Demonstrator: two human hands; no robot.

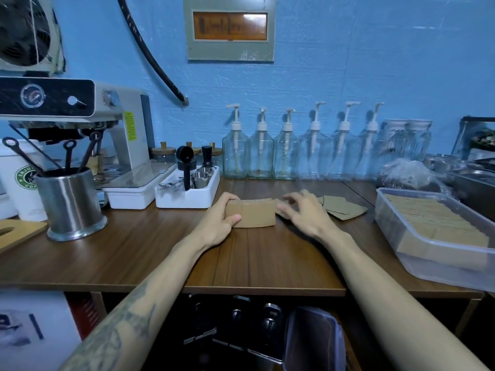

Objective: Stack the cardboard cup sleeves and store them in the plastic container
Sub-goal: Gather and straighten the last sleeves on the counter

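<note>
A stack of brown cardboard cup sleeves (pixel 257 212) stands on edge on the wooden counter, with my left hand (pixel 223 219) gripping its left end. My right hand (pixel 302 212) hovers just right of the stack, fingers spread and holding nothing, over a flat sleeve partly hidden beneath it. A few loose sleeves (pixel 341 207) lie flat on the counter beyond my right hand. The clear plastic container (pixel 428 259) sits at the right, holding rows of stacked sleeves.
A white tray of coffee tools (pixel 187 196) stands behind my left hand. A steel utensil cup (pixel 71 204) and an espresso machine (pixel 80 116) are at the left. Glass pump bottles (pixel 286 153) line the blue wall. The counter's front edge runs below my forearms.
</note>
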